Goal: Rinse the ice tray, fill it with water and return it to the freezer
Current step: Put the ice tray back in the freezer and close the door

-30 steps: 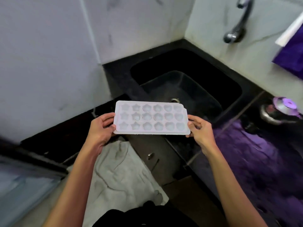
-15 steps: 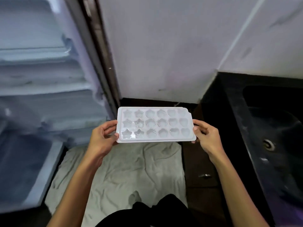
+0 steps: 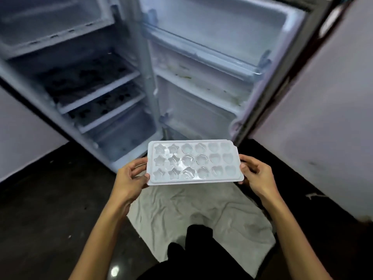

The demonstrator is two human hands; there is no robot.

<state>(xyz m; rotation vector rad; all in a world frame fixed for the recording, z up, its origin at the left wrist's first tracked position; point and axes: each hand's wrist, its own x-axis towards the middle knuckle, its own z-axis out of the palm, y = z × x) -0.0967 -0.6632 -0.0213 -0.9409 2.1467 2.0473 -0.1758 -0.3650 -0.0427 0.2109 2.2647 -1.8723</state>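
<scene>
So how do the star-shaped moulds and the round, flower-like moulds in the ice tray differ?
In the ice tray, the star moulds fill the two columns nearest the left hand; the flower-like moulds fill the two middle columns. The star moulds have sharp points; the flower-like moulds have a rounded, scalloped edge. Both kinds come three rows deep and glisten as if wet.

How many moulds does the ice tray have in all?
18 in the ice tray, three rows of six: stars in the left two columns, flower shapes in the middle two, rounder ones on the right. None hidden by either hand.
</scene>
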